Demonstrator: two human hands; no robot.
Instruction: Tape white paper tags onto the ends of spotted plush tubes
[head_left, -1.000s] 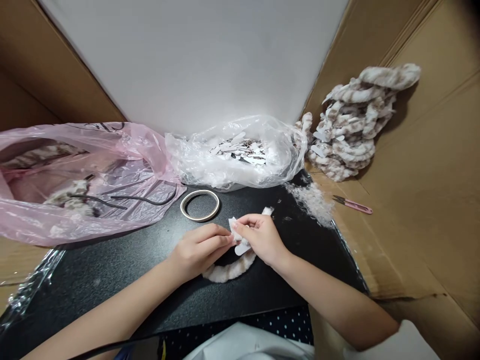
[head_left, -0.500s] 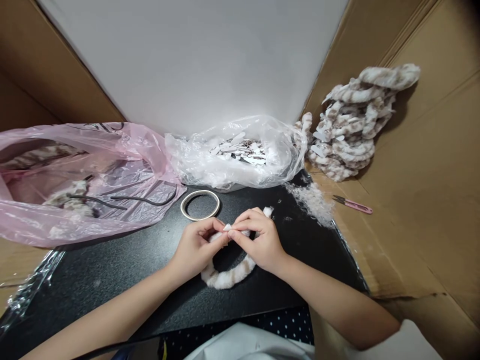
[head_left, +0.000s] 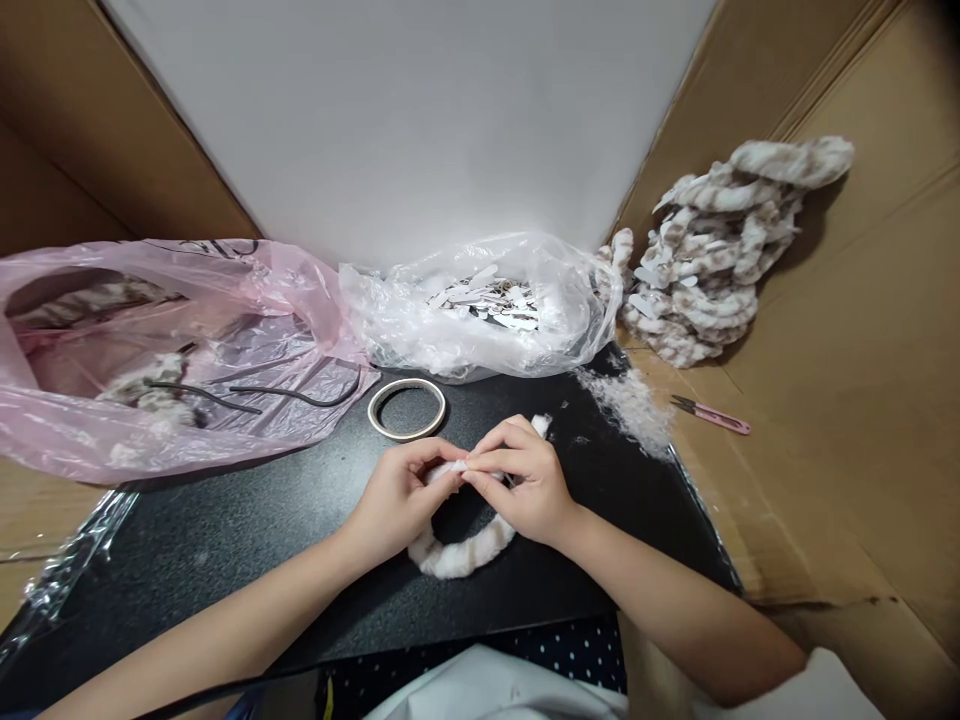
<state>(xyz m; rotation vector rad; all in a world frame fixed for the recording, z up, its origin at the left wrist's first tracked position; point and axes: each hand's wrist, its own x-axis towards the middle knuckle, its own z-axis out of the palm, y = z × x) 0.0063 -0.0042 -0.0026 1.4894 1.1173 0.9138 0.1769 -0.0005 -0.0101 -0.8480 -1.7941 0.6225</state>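
A fluffy white-and-beige striped ring (head_left: 461, 558) lies on the black table, its far side gripped by both hands. My left hand (head_left: 397, 495) pinches the ring's upper left part between thumb and fingers. Right beside it, my right hand (head_left: 529, 480) is closed too, thumb and fingertips meeting over a small white piece (head_left: 459, 466) on the ring. The fingers hide most of that piece. A white fluffy end (head_left: 541, 425) sticks out behind my right hand.
Beyond the hands lie a tape roll (head_left: 406, 409), a clear bag (head_left: 480, 345) of white tags and a pink bag (head_left: 300, 270) with dark cords (head_left: 300, 395). To the right are loose fluff (head_left: 630, 408), pink thread snips (head_left: 712, 415) and a pile of fluffy rings (head_left: 720, 250).
The small white piece, which stood up between the fingertips, now lies lower against the ring. The view has shifted slightly; both hands keep their pinch.
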